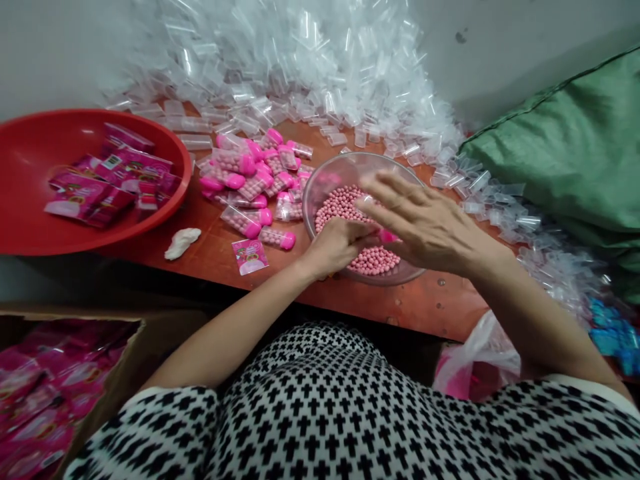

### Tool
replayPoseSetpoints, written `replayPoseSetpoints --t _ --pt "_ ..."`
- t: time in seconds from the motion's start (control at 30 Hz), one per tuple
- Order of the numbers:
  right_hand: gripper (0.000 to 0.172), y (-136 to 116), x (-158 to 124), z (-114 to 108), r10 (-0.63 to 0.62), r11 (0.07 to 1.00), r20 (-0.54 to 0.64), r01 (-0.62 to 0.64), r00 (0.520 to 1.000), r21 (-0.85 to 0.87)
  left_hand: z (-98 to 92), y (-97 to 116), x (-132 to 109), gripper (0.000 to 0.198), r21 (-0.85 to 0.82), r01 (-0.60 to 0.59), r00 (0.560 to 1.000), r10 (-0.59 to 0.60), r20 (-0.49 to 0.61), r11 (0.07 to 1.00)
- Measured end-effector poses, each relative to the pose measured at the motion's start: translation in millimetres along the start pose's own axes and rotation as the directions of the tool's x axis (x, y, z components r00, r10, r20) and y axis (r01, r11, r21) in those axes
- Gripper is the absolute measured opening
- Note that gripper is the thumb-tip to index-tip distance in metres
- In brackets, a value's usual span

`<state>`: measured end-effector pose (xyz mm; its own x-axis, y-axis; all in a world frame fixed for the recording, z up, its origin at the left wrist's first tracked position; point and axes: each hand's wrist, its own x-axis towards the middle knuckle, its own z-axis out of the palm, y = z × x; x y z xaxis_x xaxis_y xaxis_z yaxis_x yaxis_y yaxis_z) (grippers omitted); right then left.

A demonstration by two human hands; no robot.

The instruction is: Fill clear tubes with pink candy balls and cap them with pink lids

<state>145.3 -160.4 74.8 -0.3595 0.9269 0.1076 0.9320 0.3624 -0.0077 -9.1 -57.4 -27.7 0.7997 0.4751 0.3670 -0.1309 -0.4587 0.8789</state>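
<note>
A clear glass bowl (327,175) of small pink candy balls (340,203) sits on the red-brown table. My left hand (335,247) is curled closed at the bowl's near rim, gripping something mostly hidden. My right hand (425,223) lies over the bowl with fingers stretched out flat, pressing on a pink cap (387,236) that shows beneath the palm. Left of the bowl lies a heap of filled clear tubes with pink caps (253,180).
A big pile of empty clear tubes (310,67) covers the back of the table. A red basin (30,207) holds pink packets (110,180). A loose pink packet (250,257), a white lump (183,242), a green sack (565,147) and a cardboard box (125,353) of packets surround me.
</note>
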Motion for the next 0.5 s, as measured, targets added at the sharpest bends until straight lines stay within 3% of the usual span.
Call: replayPoseSetpoints --t 0.13,0.2,0.37,0.5 --pt "0.037 -4.7 5.0 -5.1 -0.047 0.992 0.040 0.051 0.998 -0.119 -1.8 -2.4 2.2 0.021 -0.078 0.062 0.997 -0.064 -0.031 0.995" --pt "0.040 -0.6 -1.2 3.4 0.024 0.980 -0.015 -0.026 1.000 -0.197 -2.7 -4.1 3.4 0.022 -0.185 0.058 0.997 -0.067 -0.041 0.981" --pt "0.079 -4.0 -14.8 43.0 0.221 0.949 -0.176 -0.253 0.959 -0.188 -1.0 -2.8 6.8 0.021 -0.346 0.128 0.987 -0.154 -0.047 0.929" --pt "0.069 -13.3 -7.0 73.1 0.368 0.884 -0.266 -0.424 0.891 -0.197 0.1 -1.3 8.0 0.017 -0.320 0.143 0.980 -0.180 -0.088 0.937"
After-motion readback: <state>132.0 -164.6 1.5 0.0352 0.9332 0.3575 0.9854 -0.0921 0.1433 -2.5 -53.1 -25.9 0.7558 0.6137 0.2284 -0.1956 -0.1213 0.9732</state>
